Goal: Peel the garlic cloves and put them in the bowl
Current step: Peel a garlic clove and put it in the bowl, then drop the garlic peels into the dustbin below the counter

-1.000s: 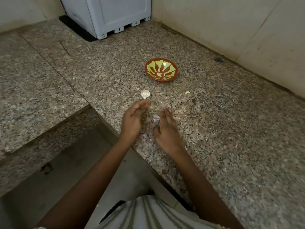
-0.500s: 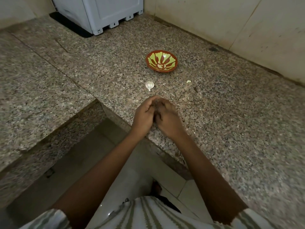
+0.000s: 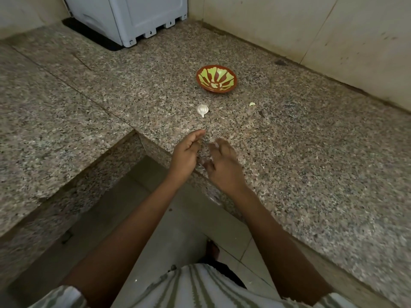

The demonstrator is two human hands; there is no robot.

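Note:
A red bowl (image 3: 216,78) with a yellow-green leaf pattern stands on the granite counter (image 3: 311,152), with pale pieces inside it. A white garlic bulb (image 3: 202,110) lies in front of the bowl, and a small pale clove (image 3: 252,104) lies to its right. My left hand (image 3: 185,153) hovers at the counter's front edge below the bulb, fingers loosely curved and holding nothing. My right hand (image 3: 223,163) is beside it, blurred, fingers spread. Pale flakes of garlic skin (image 3: 205,161) lie between the hands.
A light grey appliance (image 3: 133,16) stands at the back left on a black mat. Tiled walls (image 3: 311,30) close the counter at the back and right. The counter has a lower step on the left (image 3: 55,118), with a drop to the tiled floor (image 3: 178,230) below my arms.
My hands lay flat and apart on the counter, then came together fingertip to fingertip, and have now parted again. The view has shifted slightly. Bulb, clove and bowl stayed put.

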